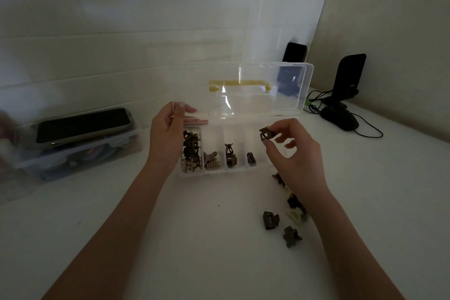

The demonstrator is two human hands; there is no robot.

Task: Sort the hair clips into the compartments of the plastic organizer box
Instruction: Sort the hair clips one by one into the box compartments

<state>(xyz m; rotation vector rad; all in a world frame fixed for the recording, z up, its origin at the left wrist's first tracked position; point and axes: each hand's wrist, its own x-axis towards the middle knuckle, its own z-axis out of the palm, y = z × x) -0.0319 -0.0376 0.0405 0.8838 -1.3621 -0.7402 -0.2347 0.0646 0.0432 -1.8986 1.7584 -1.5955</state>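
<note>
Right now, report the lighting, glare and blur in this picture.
Head view: dim overall; white glare streaks on the open lid; far-left edge smeared with blur; wide-angle bending at the borders; the clip pinched in the right hand stays readable.

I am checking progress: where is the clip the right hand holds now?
The clip is pinched by the right hand, above the organizer box's right end.

**Dim corner, white table**

Pretty dark in here. White tabletop (121,238) runs into a white panelled wall (97,31), with a beige wall (389,31) on the right meeting it in the corner. Light's weak, everything looks greyish.
</note>
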